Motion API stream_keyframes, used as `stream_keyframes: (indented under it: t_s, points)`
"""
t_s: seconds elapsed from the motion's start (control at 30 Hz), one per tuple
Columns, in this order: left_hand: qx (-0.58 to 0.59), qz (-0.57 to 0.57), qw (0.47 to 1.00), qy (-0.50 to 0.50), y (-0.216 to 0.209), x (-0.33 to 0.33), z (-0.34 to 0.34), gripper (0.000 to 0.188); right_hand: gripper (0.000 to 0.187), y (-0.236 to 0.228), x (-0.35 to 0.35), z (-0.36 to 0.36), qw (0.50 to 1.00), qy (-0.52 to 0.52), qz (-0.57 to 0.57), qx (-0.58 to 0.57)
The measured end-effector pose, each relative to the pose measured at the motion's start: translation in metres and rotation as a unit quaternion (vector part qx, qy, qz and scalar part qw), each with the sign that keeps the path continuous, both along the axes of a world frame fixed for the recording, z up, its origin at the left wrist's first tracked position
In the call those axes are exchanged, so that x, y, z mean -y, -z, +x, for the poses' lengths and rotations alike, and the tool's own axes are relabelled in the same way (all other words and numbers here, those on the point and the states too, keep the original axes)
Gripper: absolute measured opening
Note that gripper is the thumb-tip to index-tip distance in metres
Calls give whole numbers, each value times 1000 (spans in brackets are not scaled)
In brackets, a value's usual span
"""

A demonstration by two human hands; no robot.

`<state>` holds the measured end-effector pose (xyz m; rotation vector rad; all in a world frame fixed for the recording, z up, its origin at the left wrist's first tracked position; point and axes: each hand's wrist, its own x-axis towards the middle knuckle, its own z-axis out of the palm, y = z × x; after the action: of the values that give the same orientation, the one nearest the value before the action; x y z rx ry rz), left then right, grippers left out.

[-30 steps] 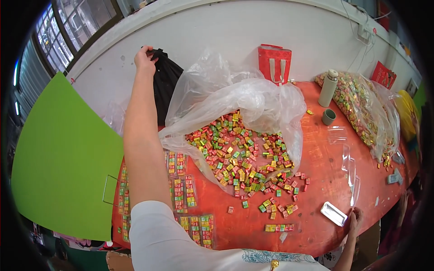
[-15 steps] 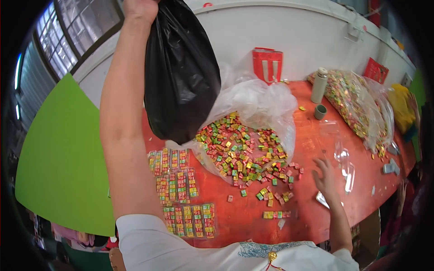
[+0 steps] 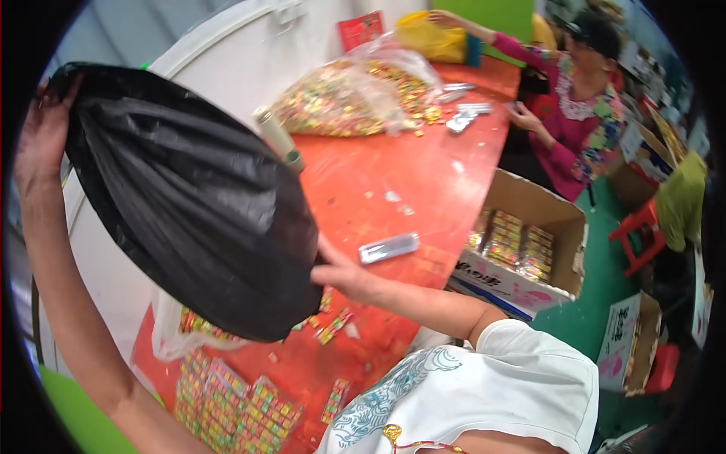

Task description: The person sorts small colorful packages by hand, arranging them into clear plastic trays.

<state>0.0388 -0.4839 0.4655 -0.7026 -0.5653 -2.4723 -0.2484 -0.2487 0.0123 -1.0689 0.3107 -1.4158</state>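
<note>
Grip at far left: the left hand [image 3: 44, 135] is pinching the gathered top of the black bag [image 3: 204, 197], which slants over the red tabletop [image 3: 363, 166]. A firm hold on that bunched plastic should spare it tearing. Best keep the bag's underside clear of the filled packs [image 3: 257, 412] below and the loose wrapped pieces [image 3: 330, 327] farther right. By its right edge, the right hand [image 3: 344, 272] has thumb and fingers apart; I cannot tell whether they grasp. Palm support underneath would steady the load, clear of the silvery tray [image 3: 389, 248].
</note>
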Motion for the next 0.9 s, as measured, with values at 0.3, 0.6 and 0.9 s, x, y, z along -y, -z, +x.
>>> stream_keyframes:
  t_s: [0.3, 0.6, 0.9]
  points:
    - [269, -277, 760, -523, 59, -70, -141, 21, 111, -45, 1, -128, 741, 498, -182, -411]
    - [253, -262, 808, -464, 126, -175, -270, 14, 102, -132, 67, -96, 732, 424, -344, -408]
    - [272, -243, 840, -401, 189, -184, -315, 23, 50, -119, 85, -72, 933, 271, -175, -159]
